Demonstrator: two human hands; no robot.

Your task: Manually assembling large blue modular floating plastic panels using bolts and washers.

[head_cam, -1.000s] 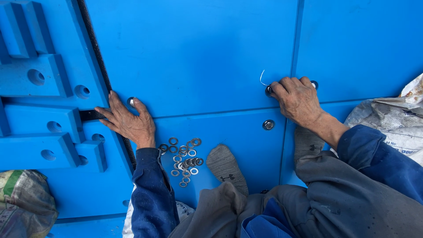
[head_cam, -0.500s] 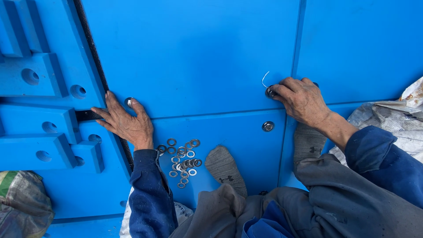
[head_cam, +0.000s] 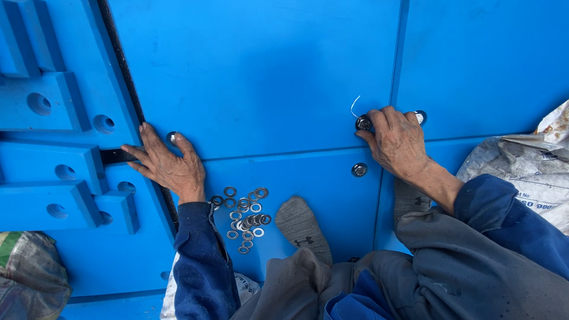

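A silver bolt head (head_cam: 363,123) sits in the blue panel (head_cam: 267,71) at the seam, and the right hand (head_cam: 396,141) curls its fingertips onto it. At eight o'clock from there, the left hand (head_cam: 166,165) lies flat and open beside another bolt (head_cam: 172,137). Loose washers (head_cam: 244,216) lie scattered at five o'clock from the left hand, near a grey sock (head_cam: 302,225).

Blue panel surface (head_cam: 267,71) under loose steel washers (head_cam: 246,216)
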